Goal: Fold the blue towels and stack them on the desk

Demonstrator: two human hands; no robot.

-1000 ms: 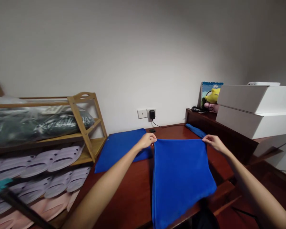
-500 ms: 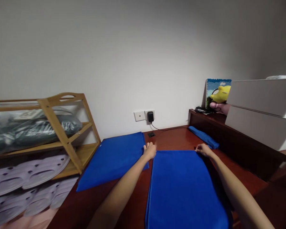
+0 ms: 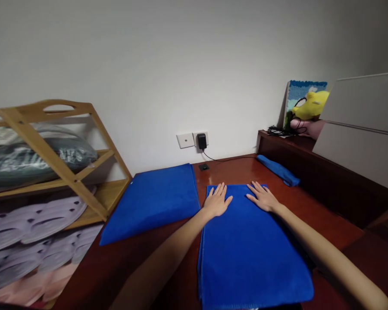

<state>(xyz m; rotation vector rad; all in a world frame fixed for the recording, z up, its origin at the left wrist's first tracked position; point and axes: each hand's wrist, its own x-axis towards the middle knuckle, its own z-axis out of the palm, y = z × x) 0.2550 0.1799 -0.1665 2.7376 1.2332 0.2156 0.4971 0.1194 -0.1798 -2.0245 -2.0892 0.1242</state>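
Observation:
A folded blue cloth (image 3: 245, 254) lies lengthwise on the reddish-brown wooden desk (image 3: 233, 170), its layers showing along the left side. My left hand (image 3: 216, 201) rests flat near its far left corner, fingers spread. Close to the far right corner, my right hand (image 3: 261, 197) also lies flat on the cloth with fingers apart. Neither hand grips anything. To the left, a second folded blue cloth (image 3: 155, 200) is laid out on the desk. A narrow rolled or bunched blue cloth (image 3: 278, 170) sits at the back right.
A black power adapter (image 3: 201, 141) is plugged into the wall behind the desk, its cable trailing right. On the left stands a wooden rack (image 3: 64, 172) with lilac clogs (image 3: 48, 217). White boxes (image 3: 362, 142) and a yellow plush toy (image 3: 310, 105) occupy the raised ledge at right.
Both hands have let go of the cloth's far corners and now lie flat on top, fingers spread. The cloth's near edge has come into view as the camera shifted.

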